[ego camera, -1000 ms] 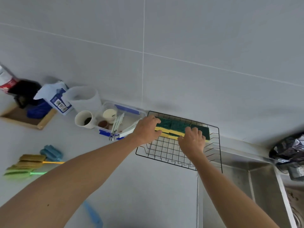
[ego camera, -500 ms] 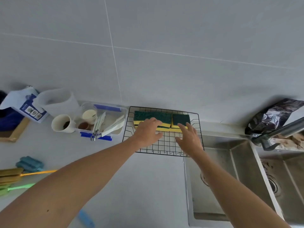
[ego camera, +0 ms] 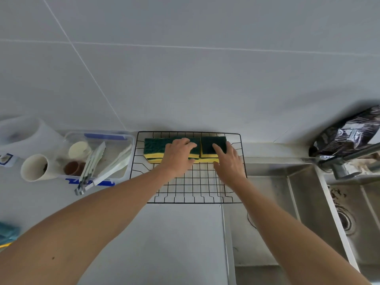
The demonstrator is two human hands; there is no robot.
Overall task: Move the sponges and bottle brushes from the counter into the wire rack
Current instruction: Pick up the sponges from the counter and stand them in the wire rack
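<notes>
Spongy green-yellow blocks (ego camera: 156,150), wire grid (ego camera: 197,188)

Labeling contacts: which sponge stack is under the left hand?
The wider stack at the rack's back left; the left hand rests on it. The narrower stack is under the right hand.

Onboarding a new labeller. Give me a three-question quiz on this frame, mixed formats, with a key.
1. True or false: the sponges lie inside the wire rack.
2. What does the left hand rest on? A) tongs B) sponges C) cup
3. Fill in: right of the rack is a steel ____.

Key:
1. true
2. B
3. sink
</notes>
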